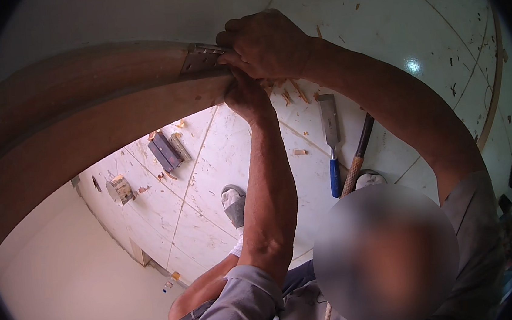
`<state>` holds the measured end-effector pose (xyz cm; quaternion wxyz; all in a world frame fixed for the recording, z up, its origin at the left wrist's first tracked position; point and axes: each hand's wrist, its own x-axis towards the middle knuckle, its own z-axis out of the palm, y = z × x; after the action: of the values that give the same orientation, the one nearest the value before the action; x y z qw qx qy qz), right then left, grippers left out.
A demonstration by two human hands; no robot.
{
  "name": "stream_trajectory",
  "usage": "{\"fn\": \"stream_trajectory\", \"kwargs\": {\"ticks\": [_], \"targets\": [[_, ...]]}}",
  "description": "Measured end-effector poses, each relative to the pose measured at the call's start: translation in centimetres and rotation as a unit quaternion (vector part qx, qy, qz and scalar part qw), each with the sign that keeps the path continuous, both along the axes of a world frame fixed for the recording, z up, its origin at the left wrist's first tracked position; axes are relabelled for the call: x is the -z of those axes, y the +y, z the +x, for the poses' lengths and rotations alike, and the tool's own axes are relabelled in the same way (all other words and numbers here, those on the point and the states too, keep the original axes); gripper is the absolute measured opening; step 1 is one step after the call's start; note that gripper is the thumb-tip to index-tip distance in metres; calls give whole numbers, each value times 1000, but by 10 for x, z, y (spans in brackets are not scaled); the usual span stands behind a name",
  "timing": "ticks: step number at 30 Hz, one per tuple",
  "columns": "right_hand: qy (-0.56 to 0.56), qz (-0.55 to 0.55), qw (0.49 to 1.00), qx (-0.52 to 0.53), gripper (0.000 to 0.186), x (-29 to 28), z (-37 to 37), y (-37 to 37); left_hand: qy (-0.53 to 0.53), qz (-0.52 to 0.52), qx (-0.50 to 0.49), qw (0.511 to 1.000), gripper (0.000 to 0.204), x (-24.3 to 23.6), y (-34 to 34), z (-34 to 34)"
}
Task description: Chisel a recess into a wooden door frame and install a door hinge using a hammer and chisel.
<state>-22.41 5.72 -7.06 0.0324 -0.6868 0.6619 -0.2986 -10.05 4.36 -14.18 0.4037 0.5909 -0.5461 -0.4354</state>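
One view, head cam, L of a fisheye pair; mounted high on the wearer, facing steeply down; floor seen from above, tiles running off at a slant; L hand & R hand at upper mid., fairly close, nearer the lens than the floor; L forearm rises from the lower edge, R forearm arcs in from the R; wood sweeps in from the L, bowed by the lens; torso along the bottom, blurred disc lower R; dark rim rounds off the corners.
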Motion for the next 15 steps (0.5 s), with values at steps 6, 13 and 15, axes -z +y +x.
{"fn": "stream_trajectory", "kwargs": {"ticks": [6,13,15], "targets": [[-2,-7,1000,8,28,-4,3,-2,-66,-90,69,991,44,19,-10,17],[-26,-5,1000,14,29,-3,4,2,-15,20,50,998,41,-7,0,14],[-68,-5,998,9,30,-1,6,0,-6,42,121,992,43,-14,1,20]]}}
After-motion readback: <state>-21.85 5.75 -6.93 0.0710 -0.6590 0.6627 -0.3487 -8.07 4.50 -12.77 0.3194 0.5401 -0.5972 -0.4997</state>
